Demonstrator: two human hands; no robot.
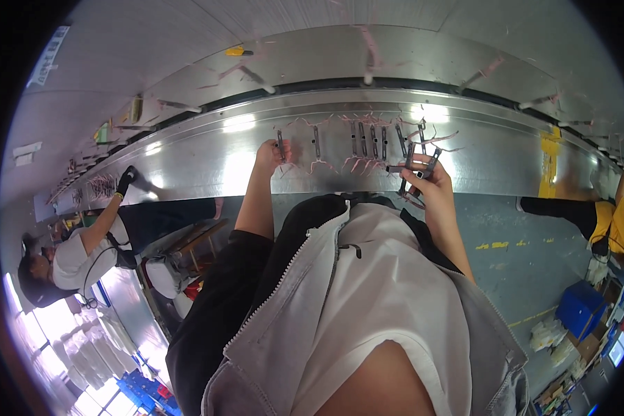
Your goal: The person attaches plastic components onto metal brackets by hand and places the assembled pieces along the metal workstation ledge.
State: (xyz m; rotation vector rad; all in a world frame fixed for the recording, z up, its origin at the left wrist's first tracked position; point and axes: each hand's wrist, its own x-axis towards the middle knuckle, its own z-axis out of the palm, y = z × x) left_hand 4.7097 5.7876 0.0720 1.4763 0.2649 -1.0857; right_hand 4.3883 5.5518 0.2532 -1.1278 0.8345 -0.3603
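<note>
On the metal worktop, my left hand [272, 154] has its fingers closed round a narrow dark bar [281, 145] with thin pinkish wires at its ends. My right hand [428, 182], near the front edge, grips several similar dark bars [410, 161] that cross one another, their wires sticking out. Between the two hands, more dark bars lie upright in a row: one bar [317, 142] by itself, then a closer group [374, 142] to the right of it. Loose wire ends fan out above and below them. My right palm hides part of the held bars.
The long steel worktop [208, 156] runs left to right, with a raised lip behind it. Yellow tape [549, 163] crosses it at right. A gloved co-worker [83, 260] works at far left by a bundle of wired pieces [102, 186]; another person in yellow [613, 225] stands at far right.
</note>
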